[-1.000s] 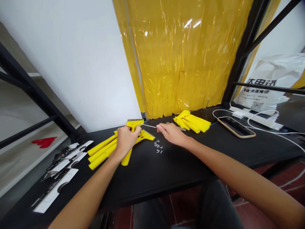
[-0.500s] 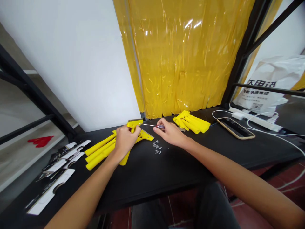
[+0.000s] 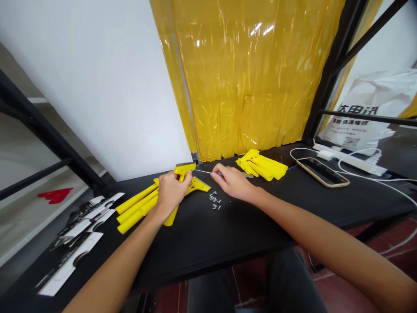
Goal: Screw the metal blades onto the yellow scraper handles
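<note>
My left hand is closed around a yellow scraper, its head with a metal blade edge tipped up above my fingers. In my right hand is a screwdriver; its thin shaft points left and its tip meets the scraper's head. My fingers hide most of the screwdriver's handle. Under and beside my left hand lie several more yellow scrapers, handles toward the left. Between my hands, a little nearer to me, is a small scatter of silvery screws on the black table.
Another pile of yellow scrapers lies right of my right hand. Further right are a phone, white cables and a power strip. White-and-black card sleeves lie at the left. Black frame posts stand at both sides.
My right hand has turned slightly over the screwdriver, so its handle shows less. The scraper and my left hand stay nearly where they were; the camera view shifted slightly.
</note>
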Demonstrator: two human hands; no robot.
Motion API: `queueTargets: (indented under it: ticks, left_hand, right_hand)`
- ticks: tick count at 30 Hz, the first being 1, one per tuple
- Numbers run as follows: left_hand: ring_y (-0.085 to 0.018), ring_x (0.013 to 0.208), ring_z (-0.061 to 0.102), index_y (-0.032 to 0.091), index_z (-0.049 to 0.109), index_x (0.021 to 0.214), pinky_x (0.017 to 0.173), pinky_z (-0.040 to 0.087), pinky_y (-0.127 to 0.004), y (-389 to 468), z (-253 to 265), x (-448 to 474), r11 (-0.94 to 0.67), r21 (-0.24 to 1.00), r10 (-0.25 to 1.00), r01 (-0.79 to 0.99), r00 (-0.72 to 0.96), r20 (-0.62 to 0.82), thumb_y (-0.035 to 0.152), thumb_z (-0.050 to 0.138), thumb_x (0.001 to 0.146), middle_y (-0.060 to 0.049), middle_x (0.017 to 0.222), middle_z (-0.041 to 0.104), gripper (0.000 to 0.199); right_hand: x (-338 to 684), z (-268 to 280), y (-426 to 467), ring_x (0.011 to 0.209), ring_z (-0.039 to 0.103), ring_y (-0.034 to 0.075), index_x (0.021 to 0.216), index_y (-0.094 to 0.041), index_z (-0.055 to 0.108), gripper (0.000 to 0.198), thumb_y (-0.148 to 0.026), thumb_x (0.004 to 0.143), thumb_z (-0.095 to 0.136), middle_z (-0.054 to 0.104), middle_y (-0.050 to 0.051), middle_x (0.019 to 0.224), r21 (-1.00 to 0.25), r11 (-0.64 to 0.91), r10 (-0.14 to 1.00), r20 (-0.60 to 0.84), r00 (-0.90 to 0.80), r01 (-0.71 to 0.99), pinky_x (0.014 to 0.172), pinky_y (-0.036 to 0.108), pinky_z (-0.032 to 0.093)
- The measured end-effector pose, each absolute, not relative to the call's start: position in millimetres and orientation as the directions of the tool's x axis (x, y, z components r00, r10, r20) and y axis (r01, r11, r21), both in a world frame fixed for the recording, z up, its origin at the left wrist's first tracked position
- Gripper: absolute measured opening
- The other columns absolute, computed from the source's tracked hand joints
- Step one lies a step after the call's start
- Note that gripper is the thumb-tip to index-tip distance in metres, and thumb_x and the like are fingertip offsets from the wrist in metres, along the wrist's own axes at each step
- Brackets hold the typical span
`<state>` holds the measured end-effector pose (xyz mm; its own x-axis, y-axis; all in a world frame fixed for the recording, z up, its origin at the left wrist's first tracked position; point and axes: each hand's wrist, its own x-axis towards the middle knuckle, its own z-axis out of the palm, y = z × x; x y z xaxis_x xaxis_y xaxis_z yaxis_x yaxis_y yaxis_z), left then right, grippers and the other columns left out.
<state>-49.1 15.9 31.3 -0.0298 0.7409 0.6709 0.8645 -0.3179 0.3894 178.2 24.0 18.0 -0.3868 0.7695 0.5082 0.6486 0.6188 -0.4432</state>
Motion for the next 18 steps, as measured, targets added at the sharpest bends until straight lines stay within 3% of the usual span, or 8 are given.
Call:
queueTargets:
  ticks: [4,10,12,15,18]
  left_hand:
    - [-0.014,0.050,0.053,0.019,0.055,0.054,0.054,0.033,-0.029,16.0,30.7,-48.8,-0.313,0.388,0.743,0.867,-0.032,0.669,0.046,0.061,0.082,-0.002,0.050,0.057,0.040]
    - [-0.017,0.052,0.058,0.019,0.057,0.053,0.055,0.037,-0.029,15.5,32.7,-48.6,-0.296,0.440,0.790,0.848,-0.042,0.611,0.047,0.059,0.084,-0.004,0.051,0.062,0.042]
    - [-0.017,0.054,0.059,0.019,0.058,0.053,0.055,0.038,-0.029,15.6,32.9,-49.0,-0.292,0.448,0.793,0.845,-0.048,0.608,0.047,0.059,0.084,-0.005,0.052,0.063,0.041]
    - [-0.017,0.054,0.060,0.019,0.059,0.054,0.056,0.038,-0.029,15.6,32.5,-48.8,-0.303,0.436,0.787,0.847,-0.036,0.615,0.046,0.059,0.084,-0.005,0.054,0.065,0.041]
    - [-0.016,0.051,0.058,0.020,0.056,0.052,0.054,0.037,-0.029,15.2,32.5,-47.9,-0.302,0.419,0.783,0.856,-0.027,0.621,0.047,0.059,0.085,-0.004,0.051,0.063,0.042]
  right_hand:
    - [176.9,17.1,24.2,0.075,0.064,0.019,0.084,-0.021,0.061,0.041,-0.038,0.106,0.031,0.069,0.003,0.078,-0.412,0.615,0.769,0.500,-0.398,0.672,0.071,0.030,0.037]
    - [174.7,18.5,20.5,0.077,0.064,0.020,0.109,-0.021,0.056,0.023,-0.041,0.099,0.050,0.071,0.004,0.086,-0.479,0.533,0.830,0.457,-0.320,0.697,0.066,0.029,0.037]
    - [174.9,17.4,21.7,0.081,0.065,0.021,0.102,-0.021,0.058,0.023,-0.039,0.102,0.045,0.072,0.005,0.089,-0.444,0.549,0.817,0.466,-0.340,0.708,0.067,0.030,0.037]
    - [175.3,16.5,23.3,0.082,0.066,0.021,0.086,-0.021,0.060,0.037,-0.039,0.106,0.035,0.072,0.005,0.086,-0.397,0.554,0.808,0.466,-0.360,0.732,0.068,0.031,0.036]
    - [174.9,17.3,22.1,0.082,0.067,0.022,0.094,-0.021,0.059,0.035,-0.041,0.106,0.033,0.072,0.005,0.087,-0.427,0.539,0.822,0.456,-0.341,0.726,0.069,0.031,0.037]
